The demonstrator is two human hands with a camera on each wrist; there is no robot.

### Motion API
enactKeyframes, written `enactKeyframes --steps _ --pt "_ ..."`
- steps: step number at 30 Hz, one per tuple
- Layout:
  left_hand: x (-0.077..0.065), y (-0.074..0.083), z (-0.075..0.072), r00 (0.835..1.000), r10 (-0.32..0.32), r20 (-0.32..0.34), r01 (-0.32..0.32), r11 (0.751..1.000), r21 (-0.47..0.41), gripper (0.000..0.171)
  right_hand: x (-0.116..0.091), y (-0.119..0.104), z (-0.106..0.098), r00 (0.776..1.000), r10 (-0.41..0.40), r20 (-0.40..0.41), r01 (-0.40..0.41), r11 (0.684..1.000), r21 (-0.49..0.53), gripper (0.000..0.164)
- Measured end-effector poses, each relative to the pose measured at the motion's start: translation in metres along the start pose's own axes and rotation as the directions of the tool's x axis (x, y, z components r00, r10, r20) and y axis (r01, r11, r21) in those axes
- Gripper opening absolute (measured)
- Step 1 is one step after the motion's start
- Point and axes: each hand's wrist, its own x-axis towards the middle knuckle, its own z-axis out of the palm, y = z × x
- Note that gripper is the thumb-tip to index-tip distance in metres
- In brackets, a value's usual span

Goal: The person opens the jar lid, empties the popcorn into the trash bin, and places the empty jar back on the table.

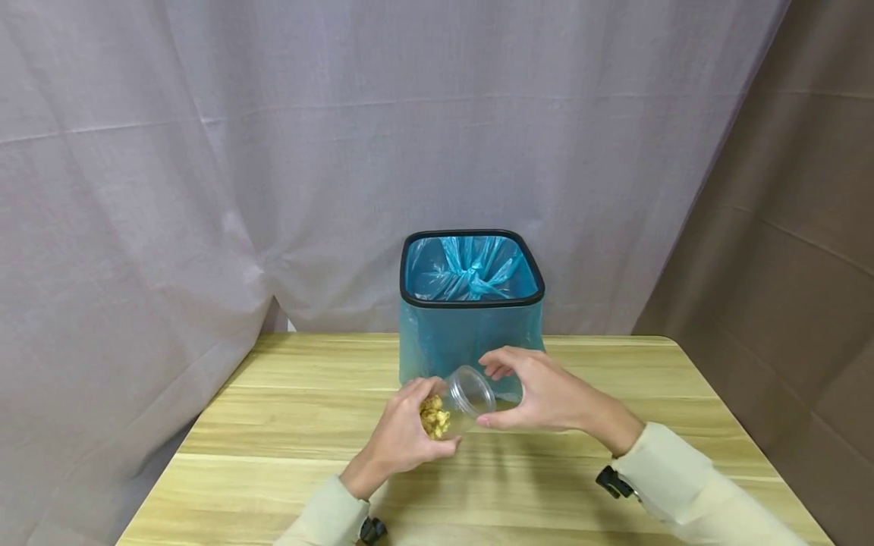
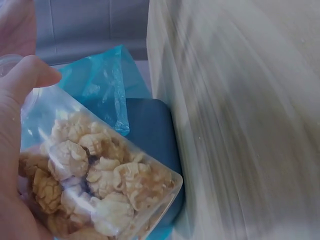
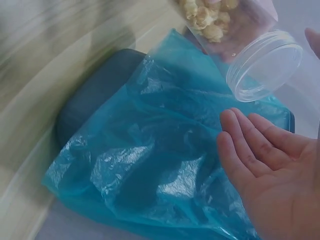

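Head view: the left hand (image 1: 406, 434) grips the tilted, clear jar (image 1: 457, 409), which holds popcorn (image 1: 434, 418); the right hand (image 1: 542, 392) is spread just beside it. The jar is above the surface (image 1: 293, 425), before the lined bin (image 1: 471, 337). The left grip should be firm yet light; excess squeeze would likely deform the jar.

From my head view I see a plain, pale cream left sleeve (image 1: 328, 514) at the bottom, left of centre, and a matching right sleeve (image 1: 683, 478) at the lower right. Small, blocky black devices, the left device (image 1: 372, 530) and right device (image 1: 613, 481), sit by the cuffs. My left fingers (image 1: 418, 388) and right fingers (image 1: 508, 356) are bare.
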Motion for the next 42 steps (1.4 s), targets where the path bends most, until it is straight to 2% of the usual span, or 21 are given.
enactKeyframes --steps 6,10,20,28,42 --pt "-0.001 0.000 0.001 0.999 0.040 -0.003 -0.040 0.996 0.075 0.068 0.000 0.002 0.007 1.000 -0.010 0.023 0.010 0.999 0.034 0.080" --pt "-0.002 0.000 0.002 0.999 0.045 0.007 -0.046 0.994 0.101 0.071 0.000 0.002 0.010 1.000 -0.007 0.028 0.006 0.999 0.048 0.077" --pt "0.000 0.004 0.001 0.997 0.070 0.026 -0.072 0.991 0.112 0.069 -0.001 0.004 0.016 1.000 -0.026 0.007 0.026 0.997 0.066 0.064" --pt "0.004 0.009 -0.002 0.995 0.082 0.057 -0.088 0.990 0.111 0.070 -0.005 0.006 0.015 0.999 -0.048 -0.021 0.049 0.998 0.050 0.064" --pt "0.013 0.018 -0.007 0.992 0.065 0.104 -0.074 0.994 0.082 0.068 -0.011 0.008 0.008 0.981 -0.178 -0.074 0.180 0.983 0.021 0.060"
